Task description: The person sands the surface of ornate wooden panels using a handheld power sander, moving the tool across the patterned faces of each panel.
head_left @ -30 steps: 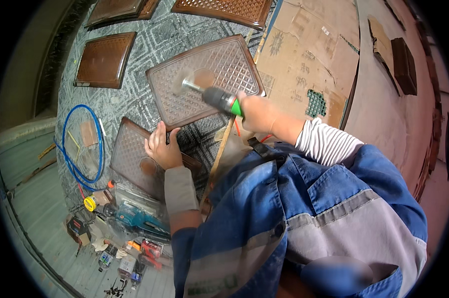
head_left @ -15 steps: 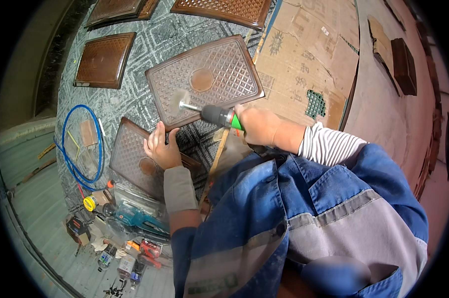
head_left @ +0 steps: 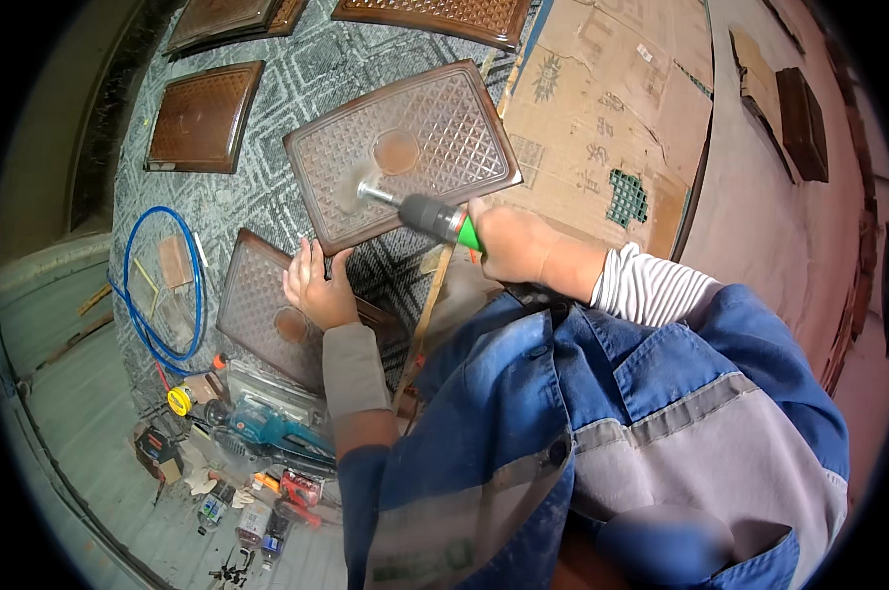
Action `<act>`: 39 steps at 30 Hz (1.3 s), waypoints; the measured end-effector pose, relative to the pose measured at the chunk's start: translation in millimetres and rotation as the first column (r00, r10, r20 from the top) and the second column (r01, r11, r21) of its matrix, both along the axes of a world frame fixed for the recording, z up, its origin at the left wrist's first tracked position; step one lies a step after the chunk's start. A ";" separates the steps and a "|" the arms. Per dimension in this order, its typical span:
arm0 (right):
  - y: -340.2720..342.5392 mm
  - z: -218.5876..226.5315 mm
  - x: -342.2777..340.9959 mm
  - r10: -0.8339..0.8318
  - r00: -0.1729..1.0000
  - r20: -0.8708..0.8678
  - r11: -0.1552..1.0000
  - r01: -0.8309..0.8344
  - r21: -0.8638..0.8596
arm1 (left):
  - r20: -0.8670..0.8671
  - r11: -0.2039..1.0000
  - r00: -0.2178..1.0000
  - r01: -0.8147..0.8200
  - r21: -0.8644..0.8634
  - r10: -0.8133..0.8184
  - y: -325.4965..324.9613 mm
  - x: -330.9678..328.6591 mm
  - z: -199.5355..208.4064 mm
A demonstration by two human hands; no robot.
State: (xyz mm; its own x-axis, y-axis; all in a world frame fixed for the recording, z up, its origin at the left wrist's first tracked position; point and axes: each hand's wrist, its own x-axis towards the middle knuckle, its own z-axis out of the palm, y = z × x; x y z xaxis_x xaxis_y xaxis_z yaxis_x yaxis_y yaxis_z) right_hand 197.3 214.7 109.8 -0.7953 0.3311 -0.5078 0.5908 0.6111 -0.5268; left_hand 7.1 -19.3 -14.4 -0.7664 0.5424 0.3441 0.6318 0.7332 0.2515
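Grey patterned carpet (head_left: 287, 81), brown textured panel (head_left: 440, 123) on it, right hand (head_left: 511, 244) wrapped around a drill (head_left: 430, 214), blurred tip (head_left: 359, 188) apparently touching the panel, left hand (head_left: 324, 292) spread, empty, at its near-left corner.

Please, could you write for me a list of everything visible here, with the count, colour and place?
centre panel: one, brown, upper middle
lower-left panel: one, brown, partly behind left hand
other panels: at least four, brown, top and upper left
patterned cover: one, grey, beneath panels
rotary tool: one, black and green, in right hand
hose: one, blue, coiled left
yellow roll: one, lower left
power tool: one, teal, lower left
bottles: at least three, mixed, bottom left
cardboard: at least one, tan, upper right
block: one, dark brown, far right
small clutter: uncountable, mixed, lower left
jacket: one, blue-grey, lower right
left hand: one, bare, at centre panel's lower-left edge
right hand: one, bare, around rotary tool
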 end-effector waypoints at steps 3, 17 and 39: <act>6.4 13.3 -1.5 0.034 0.995 0.095 0.999 -0.031 -0.036 | 0.009 1.000 1.000 0.006 0.003 -0.006 -2.4 -0.2 -1.7; -8.5 -13.4 25.5 0.003 1.000 0.030 0.997 -0.001 -0.073 | -0.008 1.000 1.000 -0.010 -0.020 0.010 -2.8 -0.5 -3.9; 30.3 2.8 38.8 -0.150 0.986 0.078 0.982 0.157 -0.100 | 0.045 0.999 0.999 -0.017 0.028 0.016 0.5 0.7 -2.3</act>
State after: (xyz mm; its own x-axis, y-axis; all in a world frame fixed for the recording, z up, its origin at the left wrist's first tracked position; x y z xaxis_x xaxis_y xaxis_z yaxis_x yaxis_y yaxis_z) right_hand 236.1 245.0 112.6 -0.7004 0.3881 -0.5990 0.7109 0.4536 -0.5375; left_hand 7.7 -18.8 -16.7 -0.7901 0.5205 0.3238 0.6074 0.7356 0.3000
